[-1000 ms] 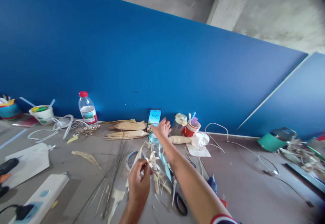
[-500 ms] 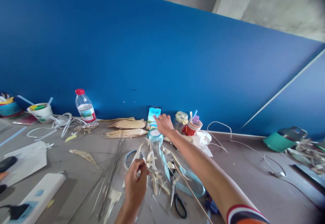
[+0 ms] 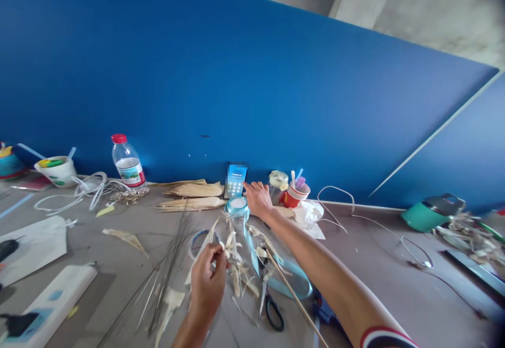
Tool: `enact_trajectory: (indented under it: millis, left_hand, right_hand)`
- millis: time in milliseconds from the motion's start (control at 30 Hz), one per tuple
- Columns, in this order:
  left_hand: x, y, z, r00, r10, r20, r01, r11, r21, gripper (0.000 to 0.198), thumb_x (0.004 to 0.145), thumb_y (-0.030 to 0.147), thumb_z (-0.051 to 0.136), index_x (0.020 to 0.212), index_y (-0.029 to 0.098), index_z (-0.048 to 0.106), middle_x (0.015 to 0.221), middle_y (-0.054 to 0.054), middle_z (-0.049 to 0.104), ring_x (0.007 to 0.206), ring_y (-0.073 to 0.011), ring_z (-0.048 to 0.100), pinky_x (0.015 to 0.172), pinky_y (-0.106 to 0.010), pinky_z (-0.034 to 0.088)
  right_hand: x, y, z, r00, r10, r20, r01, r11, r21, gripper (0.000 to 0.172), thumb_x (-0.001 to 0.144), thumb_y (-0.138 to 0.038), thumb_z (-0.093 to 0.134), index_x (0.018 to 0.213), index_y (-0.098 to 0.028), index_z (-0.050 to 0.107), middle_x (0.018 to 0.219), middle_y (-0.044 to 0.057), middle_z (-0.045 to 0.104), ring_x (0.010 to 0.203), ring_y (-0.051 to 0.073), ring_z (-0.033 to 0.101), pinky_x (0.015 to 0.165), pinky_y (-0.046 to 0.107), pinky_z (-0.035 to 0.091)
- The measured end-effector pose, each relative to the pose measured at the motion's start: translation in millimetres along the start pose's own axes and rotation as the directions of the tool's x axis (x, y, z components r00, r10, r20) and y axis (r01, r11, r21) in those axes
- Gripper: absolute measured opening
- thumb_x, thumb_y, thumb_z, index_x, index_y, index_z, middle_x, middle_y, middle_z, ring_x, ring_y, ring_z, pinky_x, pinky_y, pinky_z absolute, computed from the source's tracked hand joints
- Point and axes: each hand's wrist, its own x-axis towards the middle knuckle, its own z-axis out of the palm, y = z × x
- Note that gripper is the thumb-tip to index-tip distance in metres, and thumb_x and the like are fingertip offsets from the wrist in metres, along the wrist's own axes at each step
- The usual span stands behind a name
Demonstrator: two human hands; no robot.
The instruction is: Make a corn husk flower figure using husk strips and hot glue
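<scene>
My left hand (image 3: 208, 282) is closed in a pinch on a small pale flower made of dried husk strips (image 3: 230, 244), held just above the grey table (image 3: 371, 264). My right arm stretches far forward. My right hand (image 3: 257, 197) has its index finger pointing at the lit screen of a phone (image 3: 235, 179) that leans against the blue wall; the other fingers are loosely curled. A roll of light blue ribbon (image 3: 237, 206) stands just left of that hand, and its tail trails toward me.
Scissors (image 3: 273, 308), thin wires (image 3: 168, 271) and husk scraps lie near my left hand. Dried husks (image 3: 191, 196), a water bottle (image 3: 127, 161), a red cup (image 3: 295, 195) and a jar (image 3: 278, 182) line the wall. A power strip (image 3: 47, 306) sits at the left, a teal cooker (image 3: 430, 214) at the right.
My right hand stayed at the phone, its finger shifting slightly on the screen. The screen changed from a picture with a clock to a keypad. My left hand kept hold of the husk flower.
</scene>
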Motion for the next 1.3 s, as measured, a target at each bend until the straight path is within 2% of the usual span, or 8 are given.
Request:
enact_trajectory:
  millis: [267, 467, 700, 800, 1033, 1300]
  left_hand:
    - [-0.3, 6.4, -0.5, 0.999, 0.025, 0.032, -0.026, 0.999, 0.036, 0.01, 0.081, 0.025, 0.049, 0.077, 0.018, 0.054, 0.066, 0.001, 0.055, 0.055, -0.0118, 0.058, 0.054, -0.022, 0.047]
    - [0.3, 5.5, -1.2, 0.998, 0.045, 0.04, -0.047, 0.996, 0.07, 0.01, 0.082, 0.024, 0.047, 0.076, 0.018, 0.053, 0.064, 0.002, 0.053, 0.055, -0.0117, 0.058, 0.055, -0.022, 0.047]
    - [0.5, 4.5, -1.6, 0.999, 0.02, 0.045, -0.024, 0.997, 0.078, 0.008, 0.08, 0.023, 0.049, 0.077, 0.018, 0.054, 0.064, 0.001, 0.056, 0.056, -0.0123, 0.059, 0.054, -0.022, 0.048]
    - [0.6, 4.7, -1.2, 0.998, 0.031, 0.048, -0.034, 0.997, 0.071, 0.008, 0.08, 0.023, 0.048, 0.077, 0.018, 0.054, 0.065, 0.001, 0.056, 0.056, -0.0122, 0.059, 0.055, -0.022, 0.048]
    - [0.8, 4.5, -0.8, 0.999, 0.013, 0.048, -0.017, 0.996, 0.082, 0.01, 0.081, 0.024, 0.047, 0.076, 0.018, 0.053, 0.065, 0.002, 0.055, 0.055, -0.0119, 0.059, 0.055, -0.022, 0.047]
    - [1.7, 8.4, -2.0, 0.998, -0.009, 0.056, 0.003, 0.994, 0.109, 0.011, 0.08, 0.024, 0.046, 0.074, 0.018, 0.054, 0.061, 0.002, 0.056, 0.055, -0.0121, 0.058, 0.055, -0.022, 0.046]
  right_hand:
    - [6.1, -5.1, 16.7, 0.994, -0.05, 0.093, 0.053, 0.998, -0.025, 0.048, 0.087, -0.016, 0.037, 0.132, -0.031, 0.045, 0.1, 0.009, 0.057, 0.095, 0.025, 0.041, 0.076, 0.036, 0.026]
    - [14.6, -8.6, 23.8, 0.99, -0.06, 0.131, 0.067, 0.997, -0.05, 0.053, 0.086, -0.012, 0.035, 0.135, -0.029, 0.04, 0.106, 0.01, 0.056, 0.1, 0.026, 0.04, 0.078, 0.037, 0.026]
    - [14.9, -9.3, 22.3, 0.985, -0.056, 0.162, 0.07, 0.994, -0.084, 0.056, 0.086, -0.01, 0.034, 0.139, -0.028, 0.033, 0.109, 0.011, 0.055, 0.101, 0.027, 0.04, 0.079, 0.038, 0.025]
    - [11.8, -9.5, 20.1, 0.975, -0.096, 0.199, 0.117, 0.989, -0.096, 0.053, 0.087, -0.012, 0.034, 0.137, -0.031, 0.036, 0.11, 0.01, 0.055, 0.104, 0.026, 0.039, 0.08, 0.037, 0.025]
    - [19.2, -12.5, 20.3, 0.932, -0.181, 0.313, 0.222, 0.969, -0.103, 0.041, 0.085, -0.014, 0.044, 0.12, -0.031, 0.055, 0.107, 0.009, 0.057, 0.104, 0.025, 0.042, 0.083, 0.037, 0.025]
    - [24.0, -16.8, 18.2, 0.924, -0.177, 0.338, 0.228, 0.966, -0.119, 0.038, 0.085, -0.013, 0.043, 0.118, -0.027, 0.056, 0.107, 0.011, 0.059, 0.104, 0.025, 0.044, 0.084, 0.039, 0.024]
